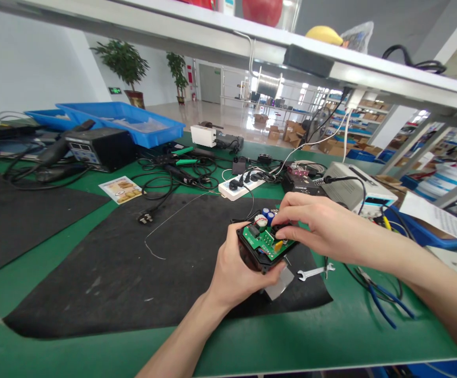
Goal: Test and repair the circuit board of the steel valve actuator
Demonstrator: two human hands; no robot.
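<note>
A black housing [254, 257] with a green circuit board [260, 242] in it is held above the black mat, tilted a little. My left hand [236, 268] grips the housing from below and the left side, fingers wrapped round it. Blue capacitors [268, 214], a white round part [260, 221] and a yellow part [278, 246] stand on the board. Over the board's right half, the fingers of my right hand [311, 223] are pinched on a small dark part whose kind I cannot make out. A silver metal piece [280, 286] shows under the housing.
A wrench [315, 272] and blue-handled pliers [382, 296] lie at the right. Behind the black mat [106, 273] are a power strip [241, 185], tangled cables and a blue bin [149, 134]. A soldering iron [326, 179] sits near a bench instrument [364, 191]. A shelf [213, 26] spans overhead.
</note>
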